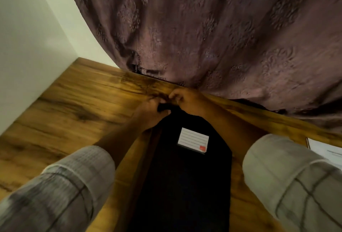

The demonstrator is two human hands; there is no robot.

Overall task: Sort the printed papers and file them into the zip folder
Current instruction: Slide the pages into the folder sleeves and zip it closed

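Observation:
A black zip folder [185,181] lies lengthwise on the wooden table [74,106], running from the near edge to the far edge. It carries a white lined label with a red corner [193,139]. Both hands meet at the folder's far end. My left hand [151,111] is closed on the folder's far corner. My right hand [187,100] pinches something small at the same corner; what it pinches is hidden by the fingers. Printed papers [331,153] lie at the right edge of the view, only partly visible.
A purple patterned curtain [212,37] hangs down to the table's far edge, just behind the hands. A white wall [27,46] borders the table on the left. Both forearms wear checked grey sleeves.

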